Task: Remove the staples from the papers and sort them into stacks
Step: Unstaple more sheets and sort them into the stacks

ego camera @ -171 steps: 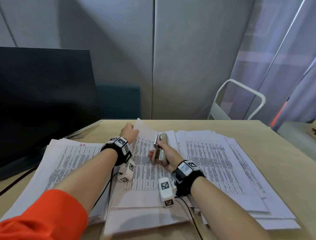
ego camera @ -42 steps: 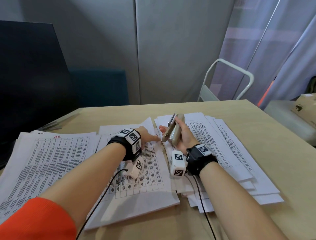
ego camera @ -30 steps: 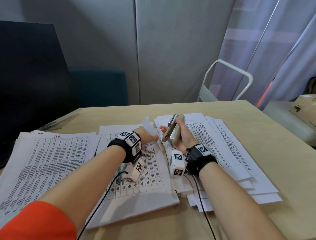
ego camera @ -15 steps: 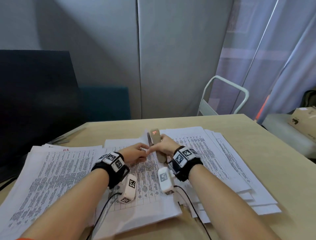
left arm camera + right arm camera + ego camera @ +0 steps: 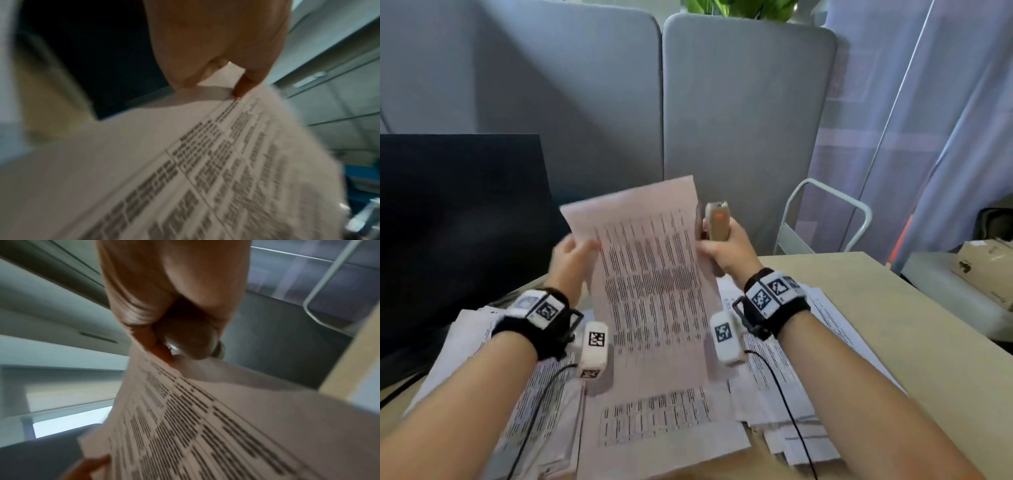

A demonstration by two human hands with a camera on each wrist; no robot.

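Matt white paper printed with black tables is seen in the lifted sheet (image 5: 650, 274) and the stacks (image 5: 784, 383). The worktop (image 5: 893, 325) is pale, smooth wood-look laminate (low sheen). The stapler (image 5: 717, 222) shows beige plastic and glossy metal.

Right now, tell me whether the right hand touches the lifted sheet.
Touching. The right wrist view shows the right hand pinching the lifted sheet at its edge while holding the stapler.
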